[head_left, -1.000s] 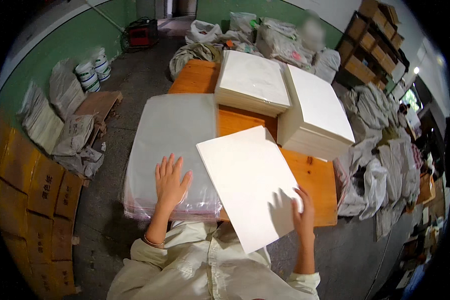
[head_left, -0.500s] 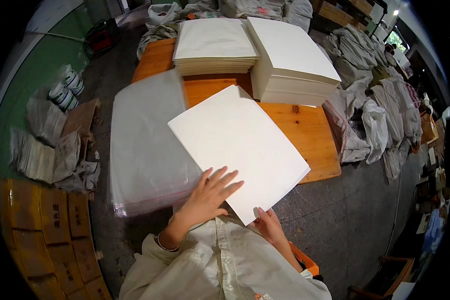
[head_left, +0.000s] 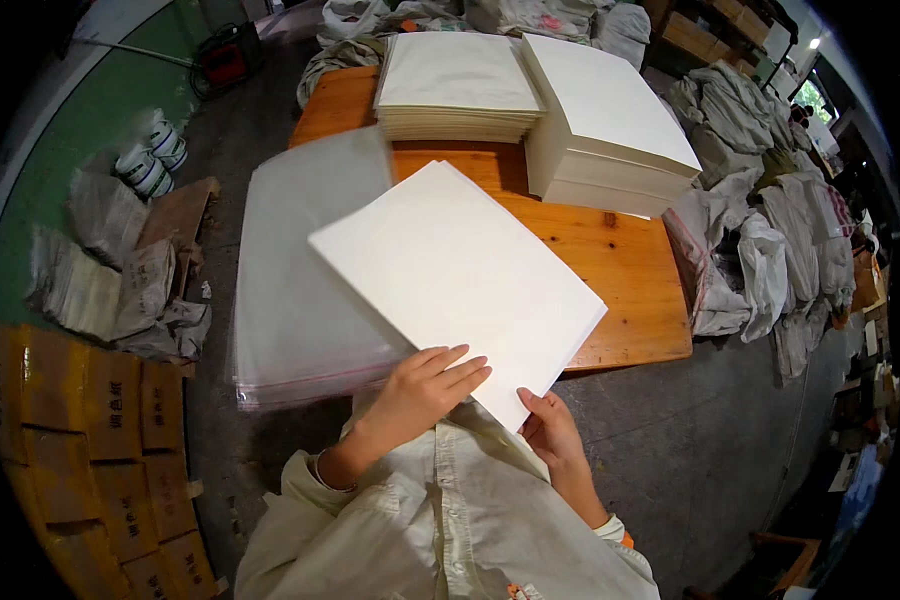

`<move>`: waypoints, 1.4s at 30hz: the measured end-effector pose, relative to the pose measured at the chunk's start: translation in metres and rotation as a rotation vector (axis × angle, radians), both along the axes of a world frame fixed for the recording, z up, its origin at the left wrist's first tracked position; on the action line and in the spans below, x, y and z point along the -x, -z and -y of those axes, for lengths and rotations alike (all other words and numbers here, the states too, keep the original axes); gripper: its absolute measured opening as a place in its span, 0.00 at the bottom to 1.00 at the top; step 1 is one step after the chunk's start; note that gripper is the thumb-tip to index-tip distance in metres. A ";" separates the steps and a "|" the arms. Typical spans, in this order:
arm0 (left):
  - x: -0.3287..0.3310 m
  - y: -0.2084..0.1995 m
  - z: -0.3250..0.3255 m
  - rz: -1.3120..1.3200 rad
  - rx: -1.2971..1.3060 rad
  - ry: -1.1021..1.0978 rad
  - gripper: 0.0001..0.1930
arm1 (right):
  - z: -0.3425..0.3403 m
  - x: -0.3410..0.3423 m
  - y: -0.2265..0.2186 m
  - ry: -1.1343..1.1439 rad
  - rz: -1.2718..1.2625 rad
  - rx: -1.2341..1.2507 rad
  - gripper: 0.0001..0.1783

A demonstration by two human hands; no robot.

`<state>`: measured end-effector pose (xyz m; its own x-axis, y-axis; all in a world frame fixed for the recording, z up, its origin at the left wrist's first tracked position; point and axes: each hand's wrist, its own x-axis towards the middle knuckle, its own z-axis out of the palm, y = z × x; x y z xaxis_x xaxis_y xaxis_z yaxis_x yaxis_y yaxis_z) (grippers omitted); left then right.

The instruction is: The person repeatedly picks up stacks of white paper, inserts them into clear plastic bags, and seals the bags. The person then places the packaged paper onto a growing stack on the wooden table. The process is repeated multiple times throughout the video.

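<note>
A thin stack of white paper sheets (head_left: 460, 265) lies slantwise across the wooden table (head_left: 630, 290), its near corner jutting over the edge toward my body. With thumb on top and fingers beneath, my right hand (head_left: 553, 432) pinches the sheets beside that corner. The fingers of my left hand (head_left: 422, 398) rest stretched out on the near left edge of the paper; its thumb is hard to see. Beneath the paper's left part is a pile of clear plastic bags (head_left: 310, 260) with a pinkish strip along the near end.
At the table's far side stand a paper stack (head_left: 460, 75) and a taller white one (head_left: 615, 95). Bulging sacks (head_left: 770, 240) crowd the right. Taped cartons (head_left: 115, 430), wrapped bundles (head_left: 90, 280) and white tubs (head_left: 155, 165) are on the left floor.
The paper has shifted slightly left in the picture and turned a little. My left hand's spread fingers have drawn closer together at its edge. My right hand keeps its pinch.
</note>
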<state>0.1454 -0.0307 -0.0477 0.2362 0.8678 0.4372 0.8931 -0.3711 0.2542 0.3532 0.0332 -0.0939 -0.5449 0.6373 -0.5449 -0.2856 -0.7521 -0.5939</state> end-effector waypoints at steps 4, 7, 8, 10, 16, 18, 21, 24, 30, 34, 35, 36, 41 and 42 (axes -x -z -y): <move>-0.008 0.014 0.014 0.016 0.109 -0.012 0.20 | -0.004 -0.013 -0.008 -0.189 -0.022 0.035 0.20; -0.011 0.024 0.015 0.025 0.196 0.023 0.22 | 0.005 -0.019 -0.006 -0.207 0.014 0.017 0.23; -0.009 0.023 0.012 0.040 0.225 0.045 0.24 | 0.005 -0.024 0.007 -0.215 0.049 -0.020 0.22; -0.005 0.023 0.007 0.070 0.265 0.063 0.27 | 0.004 -0.031 0.026 -0.238 0.127 -0.098 0.21; 0.009 0.026 -0.006 0.169 0.341 0.060 0.34 | 0.007 -0.021 0.030 -0.138 0.230 -0.278 0.19; 0.012 0.027 -0.010 0.170 0.326 0.055 0.33 | 0.007 -0.017 0.030 -0.122 0.254 -0.305 0.19; 0.015 0.030 -0.012 0.184 0.319 0.053 0.33 | 0.008 -0.014 0.024 -0.130 0.371 -0.321 0.22; 0.020 0.029 -0.014 0.184 0.328 0.079 0.32 | 0.007 -0.015 0.028 -0.118 0.324 -0.310 0.25; 0.022 0.033 -0.016 0.151 0.313 0.094 0.32 | 0.007 -0.026 0.030 -0.185 0.269 -0.274 0.29; 0.023 0.030 -0.016 0.168 0.322 0.092 0.32 | 0.007 -0.020 0.024 -0.151 0.281 -0.320 0.30; 0.022 0.027 -0.016 0.168 0.324 0.095 0.31 | 0.007 -0.020 0.025 -0.146 0.270 -0.327 0.30; 0.022 0.026 -0.016 0.169 0.327 0.097 0.31 | 0.006 -0.020 0.025 -0.141 0.261 -0.335 0.30; 0.023 0.032 -0.022 0.176 0.301 0.081 0.30 | -0.009 -0.025 0.029 -0.150 0.301 -0.406 0.31; 0.023 0.031 -0.024 0.187 0.308 0.075 0.30 | -0.012 -0.025 0.029 -0.172 0.323 -0.425 0.31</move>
